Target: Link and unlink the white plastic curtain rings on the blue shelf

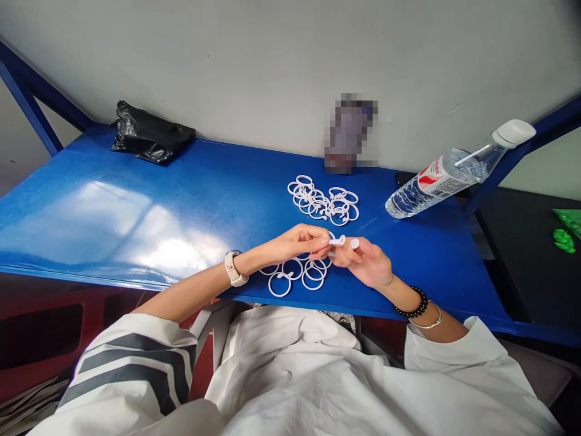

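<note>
My left hand (297,240) and my right hand (365,261) meet above the near edge of a blue table (136,206). Both pinch one white plastic ring (344,241), the left at one end, the right at the other. Under my hands lies a small group of white rings (295,274). A larger heap of white rings (323,201) sits farther back, apart from my hands. My left wrist wears a watch, my right wrist a dark bead bracelet and a thin bangle.
A clear water bottle (447,175) lies on its side at the back right. A crumpled black bag (149,139) sits at the back left against the white wall. A blurred object (349,134) stands by the wall. Green items (565,236) lie on a dark surface at right.
</note>
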Available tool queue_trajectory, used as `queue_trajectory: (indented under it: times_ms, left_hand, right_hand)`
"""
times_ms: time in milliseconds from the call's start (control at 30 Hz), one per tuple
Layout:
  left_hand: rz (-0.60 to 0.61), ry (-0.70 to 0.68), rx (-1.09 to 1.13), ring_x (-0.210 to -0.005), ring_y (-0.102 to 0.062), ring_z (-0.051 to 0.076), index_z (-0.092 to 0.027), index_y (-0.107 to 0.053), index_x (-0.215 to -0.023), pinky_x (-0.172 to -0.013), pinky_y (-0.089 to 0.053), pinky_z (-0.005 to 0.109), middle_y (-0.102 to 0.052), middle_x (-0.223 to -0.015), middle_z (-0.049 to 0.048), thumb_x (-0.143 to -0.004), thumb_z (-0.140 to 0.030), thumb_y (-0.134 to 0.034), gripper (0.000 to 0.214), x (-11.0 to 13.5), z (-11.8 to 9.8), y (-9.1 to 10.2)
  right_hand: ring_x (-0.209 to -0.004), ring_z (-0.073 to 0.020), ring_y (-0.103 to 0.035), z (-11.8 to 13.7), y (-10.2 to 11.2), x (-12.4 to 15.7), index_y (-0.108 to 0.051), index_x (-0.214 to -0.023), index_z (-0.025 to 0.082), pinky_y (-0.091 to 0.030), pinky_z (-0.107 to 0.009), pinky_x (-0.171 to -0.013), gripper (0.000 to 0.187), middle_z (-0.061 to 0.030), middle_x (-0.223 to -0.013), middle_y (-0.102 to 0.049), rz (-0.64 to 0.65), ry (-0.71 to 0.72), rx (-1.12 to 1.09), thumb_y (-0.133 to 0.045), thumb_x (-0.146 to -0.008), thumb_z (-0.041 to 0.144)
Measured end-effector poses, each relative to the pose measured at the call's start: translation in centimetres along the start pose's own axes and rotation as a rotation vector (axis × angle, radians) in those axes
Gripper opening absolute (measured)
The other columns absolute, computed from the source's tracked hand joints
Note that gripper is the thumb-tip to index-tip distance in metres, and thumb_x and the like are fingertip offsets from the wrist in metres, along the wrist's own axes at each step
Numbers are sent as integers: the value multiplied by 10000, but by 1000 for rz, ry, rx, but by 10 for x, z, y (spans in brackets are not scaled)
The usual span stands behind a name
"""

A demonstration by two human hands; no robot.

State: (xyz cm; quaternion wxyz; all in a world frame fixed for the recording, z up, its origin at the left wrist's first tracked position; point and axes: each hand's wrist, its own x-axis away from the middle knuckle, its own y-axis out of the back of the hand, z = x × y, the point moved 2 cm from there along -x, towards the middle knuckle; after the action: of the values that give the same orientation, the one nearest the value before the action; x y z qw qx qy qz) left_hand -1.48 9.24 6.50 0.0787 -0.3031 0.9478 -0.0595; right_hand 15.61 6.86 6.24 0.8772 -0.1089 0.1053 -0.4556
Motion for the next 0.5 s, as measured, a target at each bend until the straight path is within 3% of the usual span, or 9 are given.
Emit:
queue_trajectory:
  times_ms: [67,133,200,267,367,500]
  left_hand:
    - [-86,-84,-186,-778,-544,139,-164,-613,-898,-689,-441,277,-622,-909,69,-940,-566,-553,409,0,-4,10]
    - [-192,-167,-459,-965,-578,179,-178,-632,-1052,-749,-474,285,-614,-1152,117,-949,-482,-573,326,1,-7,22]
    - [-262,-193,-706,-1008,-578,194,-175,-641,-1051,-765,-476,292,-619,-1150,116,-978,-402,-535,261,2,-10,34]
    - [-251,-148,-948,-949,-574,202,-157,-652,-936,-773,-465,307,-631,-1016,97,-986,-384,-518,268,4,-10,44]
    - [-122,-44,-1229,-825,-539,196,-142,-645,-798,-764,-442,319,-593,-873,75,-951,-467,-576,366,8,-9,52]
    - [43,-29,-1316,-788,-516,181,-135,-661,-826,-759,-431,310,-579,-889,69,-864,-527,-687,395,11,-2,54]
  right_hand:
    - [-552,-129,-366,5,16,-2,-445,-566,207,-342,-298,-558,527,22,-574,-400,-190,31,218,-529,-912,596]
    - [-613,-140,-429,8,35,-4,-552,-644,204,-391,-293,-609,446,5,-651,-490,-378,89,509,-575,-914,558]
    - [-689,-166,-507,7,54,-7,-636,-772,213,-452,-306,-678,385,-14,-727,-557,-495,112,701,-550,-933,552]
    - [-837,-207,-598,5,67,-10,-677,-958,222,-502,-340,-772,351,-59,-927,-644,-499,142,834,-507,-961,529]
    - [-984,-249,-631,0,74,-14,-638,-1213,227,-533,-406,-863,350,-116,-1186,-635,-427,164,1065,-484,-980,437]
    - [-1110,-273,-613,-4,73,-14,-543,-1378,246,-552,-435,-883,415,-133,-1355,-550,-354,181,1201,-464,-979,331]
